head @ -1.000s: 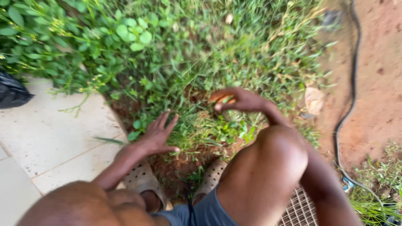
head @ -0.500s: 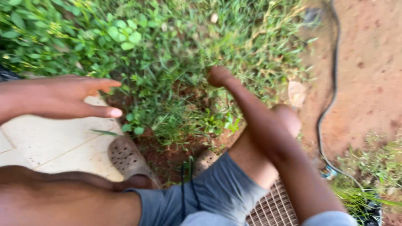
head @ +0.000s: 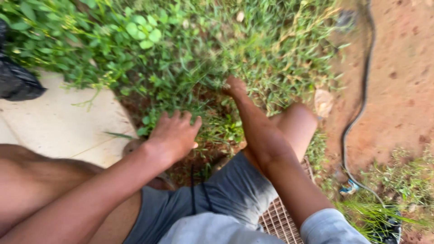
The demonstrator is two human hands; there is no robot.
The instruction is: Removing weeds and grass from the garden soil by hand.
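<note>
My left hand (head: 174, 134) rests, fingers curled loosely, on weeds (head: 217, 129); my right hand (head: 235, 86) is fisted around grass (head: 253, 54).

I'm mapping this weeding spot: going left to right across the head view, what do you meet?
Black bag → pale paving → left hand → right hand → dry leaf → black hose → bare red soil.

right hand (head: 235, 86): fingers buried in blurry grass (head: 253, 49), grip unreadable
black bag (head: 18, 81): cut off at left edge (mostly gone)
hose (head: 361, 108): runs off the top edge
</note>
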